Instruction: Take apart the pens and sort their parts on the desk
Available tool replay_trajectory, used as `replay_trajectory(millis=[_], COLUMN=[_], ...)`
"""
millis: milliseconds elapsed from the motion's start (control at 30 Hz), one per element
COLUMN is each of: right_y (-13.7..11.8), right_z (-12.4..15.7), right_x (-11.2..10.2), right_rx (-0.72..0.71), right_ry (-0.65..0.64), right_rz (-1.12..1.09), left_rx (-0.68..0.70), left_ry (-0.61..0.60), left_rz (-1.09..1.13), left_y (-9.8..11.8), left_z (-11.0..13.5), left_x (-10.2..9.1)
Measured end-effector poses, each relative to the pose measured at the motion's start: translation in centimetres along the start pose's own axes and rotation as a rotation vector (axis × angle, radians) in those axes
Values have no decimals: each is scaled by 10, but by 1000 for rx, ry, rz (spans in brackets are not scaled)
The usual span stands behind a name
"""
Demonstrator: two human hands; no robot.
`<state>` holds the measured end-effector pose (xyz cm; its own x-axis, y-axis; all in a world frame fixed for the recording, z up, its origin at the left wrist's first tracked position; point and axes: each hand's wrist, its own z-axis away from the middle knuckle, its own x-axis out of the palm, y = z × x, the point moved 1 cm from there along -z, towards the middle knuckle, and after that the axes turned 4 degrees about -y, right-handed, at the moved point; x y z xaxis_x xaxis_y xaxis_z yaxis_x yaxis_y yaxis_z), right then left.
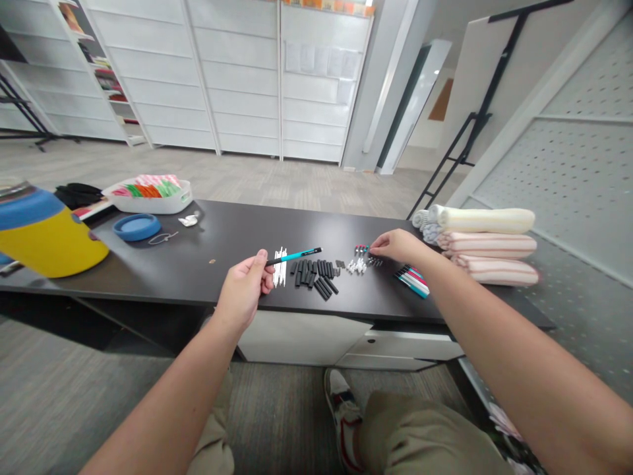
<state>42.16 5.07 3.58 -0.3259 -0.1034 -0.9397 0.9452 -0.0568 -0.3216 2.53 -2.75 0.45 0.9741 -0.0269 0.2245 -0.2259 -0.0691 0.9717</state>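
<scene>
My left hand [246, 280] pinches the black end of a blue pen [297, 256], holding it level above the table, with its other end pointing right. Over at the right, my right hand [393, 247] has its fingertips together at a small group of coloured pen parts [361, 250]; whether something is between them is hidden. White refills [280, 267] lie in a bundle beside my left hand. Between the hands are several black grip sleeves [311, 272], white small parts [357, 266] and tiny springs [375, 262]. Coloured pen barrels [413, 280] rest under my right forearm.
The dark table [237, 231] carries rolled towels [487, 241] at the right. On the left stand a yellow and blue container [49, 231], a blue lid [137, 227] and a white basket [171, 203] of colourful packets. A drawer unit [400, 346] sits below.
</scene>
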Motion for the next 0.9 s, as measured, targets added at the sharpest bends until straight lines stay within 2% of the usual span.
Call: replay_trajectory(millis=[400,733,833,900], right_y=[9,-1,-1,-8], right_z=[-5,-5,6,21], right_x=[2,0,-10,-17], right_rx=[-33,-53,-25,2], right_ry=[-4,-16,34,149], right_rz=[8,-1,11,20], left_rx=[1,-1,-1,-1], left_ry=[-10,-18,-30,-37], left_rz=[-18,-32,-31,-36], left_y=[2,1,1,0], left_z=[0,-1,0,0], left_x=[1,1,0,0])
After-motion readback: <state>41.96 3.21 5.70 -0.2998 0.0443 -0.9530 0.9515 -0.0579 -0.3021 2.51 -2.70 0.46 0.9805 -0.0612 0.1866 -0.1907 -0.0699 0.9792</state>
